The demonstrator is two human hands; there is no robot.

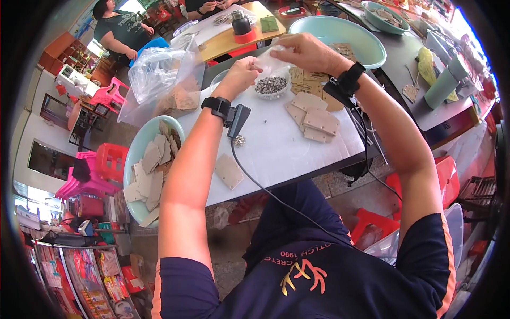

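Both hands are raised over the far part of the white work surface [287, 154]. Between them is a clear plastic bag [270, 63]. My right hand [307, 52] pinches its upper side, and my left hand [241, 77] has its fingers closed at the bag's left edge. Just below the bag stands a clear round bowl [272, 95] of small dark and silvery metal pieces. Beige cards with small holes [313, 118] lie in a loose stack to the right. Brown cards [305, 80] carrying small pieces lie behind them. A single beige card [228, 171] rests near the front edge.
A pale green basin [130, 175] piled with cards stands at the left, below a clear bin [159, 101] with plastic bags. Another basin [366, 45] is at the back right, near a green bottle [446, 85]. A person [119, 32] is at the far left.
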